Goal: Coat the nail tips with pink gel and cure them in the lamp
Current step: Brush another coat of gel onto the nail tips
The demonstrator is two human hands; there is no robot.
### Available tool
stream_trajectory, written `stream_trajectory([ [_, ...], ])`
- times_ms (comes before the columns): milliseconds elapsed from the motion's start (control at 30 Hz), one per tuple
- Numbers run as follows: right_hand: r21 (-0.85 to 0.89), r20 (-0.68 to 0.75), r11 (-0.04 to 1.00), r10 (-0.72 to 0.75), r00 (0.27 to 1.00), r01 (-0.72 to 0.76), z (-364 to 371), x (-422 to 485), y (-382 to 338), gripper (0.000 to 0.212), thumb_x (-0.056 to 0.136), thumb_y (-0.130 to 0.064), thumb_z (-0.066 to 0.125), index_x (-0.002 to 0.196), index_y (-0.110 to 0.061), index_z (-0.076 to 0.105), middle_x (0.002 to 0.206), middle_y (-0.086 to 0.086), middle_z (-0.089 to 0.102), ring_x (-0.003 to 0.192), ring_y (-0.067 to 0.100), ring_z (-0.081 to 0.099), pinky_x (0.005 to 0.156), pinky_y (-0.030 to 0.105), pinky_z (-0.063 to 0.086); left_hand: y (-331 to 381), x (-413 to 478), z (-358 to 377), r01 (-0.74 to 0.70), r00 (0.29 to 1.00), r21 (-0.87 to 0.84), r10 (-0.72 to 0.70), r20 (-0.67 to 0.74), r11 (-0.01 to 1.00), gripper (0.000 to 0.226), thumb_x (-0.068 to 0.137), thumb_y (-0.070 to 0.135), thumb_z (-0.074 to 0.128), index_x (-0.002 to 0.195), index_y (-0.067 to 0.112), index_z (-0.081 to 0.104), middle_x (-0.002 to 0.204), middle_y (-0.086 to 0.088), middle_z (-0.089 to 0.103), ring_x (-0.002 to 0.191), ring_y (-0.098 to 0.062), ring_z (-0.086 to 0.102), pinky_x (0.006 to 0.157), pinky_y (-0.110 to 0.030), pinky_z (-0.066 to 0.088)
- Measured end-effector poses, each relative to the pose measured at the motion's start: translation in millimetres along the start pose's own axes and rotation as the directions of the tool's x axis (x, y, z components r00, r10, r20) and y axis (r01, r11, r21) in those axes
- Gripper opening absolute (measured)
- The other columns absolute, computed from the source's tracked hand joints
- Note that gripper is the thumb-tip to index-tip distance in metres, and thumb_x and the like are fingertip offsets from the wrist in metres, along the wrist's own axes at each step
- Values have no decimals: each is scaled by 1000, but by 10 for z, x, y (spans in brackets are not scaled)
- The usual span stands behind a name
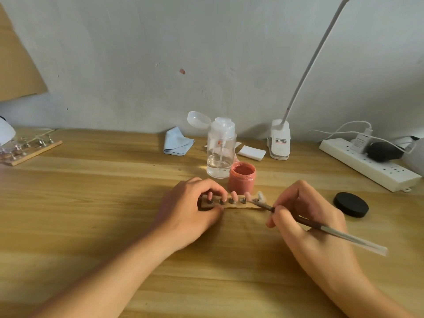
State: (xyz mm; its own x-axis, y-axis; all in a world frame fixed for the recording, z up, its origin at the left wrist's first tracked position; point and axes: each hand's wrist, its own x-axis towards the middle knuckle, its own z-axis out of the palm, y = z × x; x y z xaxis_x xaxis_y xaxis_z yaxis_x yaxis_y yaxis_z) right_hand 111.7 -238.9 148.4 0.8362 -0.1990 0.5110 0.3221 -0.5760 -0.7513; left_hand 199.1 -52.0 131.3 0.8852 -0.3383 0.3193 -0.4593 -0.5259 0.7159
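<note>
Near centre of the light wooden table (pixel 91 203), a narrow wooden strip with metal studs (pixel 238 205) lies left-right and carries a row of nail tips. Left hand (pixel 192 210) grips the strip's left end, fingers curled over the far edge, thumb on the near edge. Two pink-coated tips (pixel 234 195) show past the fingers; a clear uncoated tip (pixel 261 195) stands at the right end. Right hand (pixel 307 216) pinches a thin dark-handled brush (pixel 321 228), bristle end just beside the clear tip; contact unclear. Open pink gel jar (pixel 242 177) sits just behind the strip, clear pump bottle (pixel 221 148) touching or just beside it on the far left. Black round lid (pixel 351 204) lies right, white power strip (pixel 367 166) beyond. White clip lamp (pixel 279 143) and blue cloth (pixel 177 141) sit by the wall.
</note>
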Motion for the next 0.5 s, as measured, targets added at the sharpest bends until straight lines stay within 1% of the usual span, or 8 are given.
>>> stream_trajectory([
  [67,20,-27,1000,-1,1000,2,-11,-9,-7,8,78,-15,57,74,-21,55,64,8,65,62,27,62,62,54,52,-6,-1,-3,-3,1000,4,3,2,1000,20,78,20,75,81,38,67,92,9,66,85,-6,57,85,-35,50],
  [100,17,-29,1000,-7,1000,8,-5,-6,-11,8,79,-16,57,75,-22,55,65,6,66,64,25,63,63,52,52,-7,-1,-3,-2,1000,7,2,0,1000,21,78,20,75,81,39,66,92,9,66,85,-5,57,85,-34,50],
  [200,2,-3,1000,-22,1000,22,24,10,1,7,82,-19,59,79,-24,56,72,-2,71,70,15,67,64,37,51,-1,-5,7,1,1000,19,-1,-12,1000,21,78,21,74,80,41,66,91,11,65,86,-4,57,84,-30,49],
  [233,0,8,1000,-17,1000,17,28,13,9,6,82,-20,60,79,-24,56,72,-2,71,69,15,67,64,37,51,0,-6,7,2,1000,20,-2,-13,1000,21,78,21,74,81,40,66,91,10,66,86,-4,57,83,-30,49],
  [333,39,0,999,14,1000,-14,12,-3,36,9,83,-20,59,75,-21,55,66,4,68,63,22,64,63,47,51,-2,-5,-1,-2,1000,20,2,2,1000,20,79,21,74,81,39,67,93,9,66,85,-6,56,84,-32,50],
  [400,58,-26,998,0,1000,2,-3,-9,40,9,82,-17,57,74,-20,54,64,4,68,60,20,63,61,43,50,-3,-2,-2,-7,1000,13,7,5,1000,20,79,19,75,80,38,66,92,8,66,85,-7,56,85,-34,49],
  [467,39,-21,999,-28,999,28,5,-2,35,13,88,-13,60,78,-20,55,68,-1,70,65,17,65,62,37,50,3,-1,1,-6,1000,6,6,3,1000,21,79,18,74,79,38,66,92,7,67,84,-8,56,85,-34,50],
  [500,27,-1,999,-35,999,35,13,3,36,11,87,-13,61,79,-20,56,70,-2,71,68,15,66,63,34,50,3,-1,3,-6,1000,6,6,2,1000,21,79,18,74,79,38,66,92,7,67,84,-7,56,85,-34,50],
])
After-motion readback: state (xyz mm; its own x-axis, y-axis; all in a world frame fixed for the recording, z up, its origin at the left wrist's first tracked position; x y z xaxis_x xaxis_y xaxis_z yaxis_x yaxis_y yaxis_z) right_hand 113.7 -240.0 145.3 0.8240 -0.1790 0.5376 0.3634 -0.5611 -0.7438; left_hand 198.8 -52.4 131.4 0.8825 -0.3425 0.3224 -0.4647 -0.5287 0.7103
